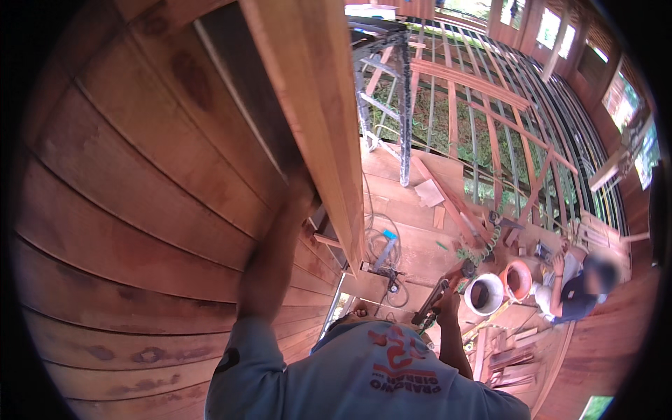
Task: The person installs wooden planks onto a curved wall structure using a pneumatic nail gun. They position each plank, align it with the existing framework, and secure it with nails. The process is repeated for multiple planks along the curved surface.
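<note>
My left arm reaches up along a wall of reddish-brown planks. The left hand is at the edge of a tall wooden post, in shadow and blurred, so its fingers cannot be made out. Low on my right side, my right hand is closed around a dark nail gun, which points down and left. A green coiled air hose runs near the back of the nail gun. Part of the gun is hidden behind my shirt.
A white bucket and an orange bucket stand right of the nail gun. Beyond them a person crouches. Cables and a blue-handled tool lie on the boards. Scrap wood is piled right; open joists span the ground ahead.
</note>
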`<state>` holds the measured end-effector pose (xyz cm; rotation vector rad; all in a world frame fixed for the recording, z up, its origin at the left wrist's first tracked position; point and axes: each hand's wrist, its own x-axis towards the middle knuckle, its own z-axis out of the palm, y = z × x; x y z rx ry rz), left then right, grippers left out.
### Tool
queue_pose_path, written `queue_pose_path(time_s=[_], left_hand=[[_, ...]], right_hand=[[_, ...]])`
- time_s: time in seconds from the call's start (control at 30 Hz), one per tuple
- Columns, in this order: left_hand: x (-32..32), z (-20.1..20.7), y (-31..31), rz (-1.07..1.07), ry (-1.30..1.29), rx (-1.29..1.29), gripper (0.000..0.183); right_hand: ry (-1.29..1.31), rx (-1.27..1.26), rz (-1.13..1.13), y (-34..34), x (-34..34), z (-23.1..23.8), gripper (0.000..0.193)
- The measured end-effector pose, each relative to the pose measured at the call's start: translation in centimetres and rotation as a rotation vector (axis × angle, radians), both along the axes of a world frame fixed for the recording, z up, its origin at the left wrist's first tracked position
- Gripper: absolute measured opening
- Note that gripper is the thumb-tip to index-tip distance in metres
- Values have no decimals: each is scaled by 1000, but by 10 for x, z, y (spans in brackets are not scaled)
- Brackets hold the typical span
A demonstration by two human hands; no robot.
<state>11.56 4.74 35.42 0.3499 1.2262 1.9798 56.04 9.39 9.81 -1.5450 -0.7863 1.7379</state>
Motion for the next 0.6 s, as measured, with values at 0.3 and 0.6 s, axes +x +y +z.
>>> queue_pose_path(time_s=[0.3,0.6], left_hand=[[-16,-12,3,-300,129,400,35],[-19,-20,19,-172,303,386,23]], right_hand=[[65,147,250,17,-5,9,31],[23,217,367,-6,-18,21,39]])
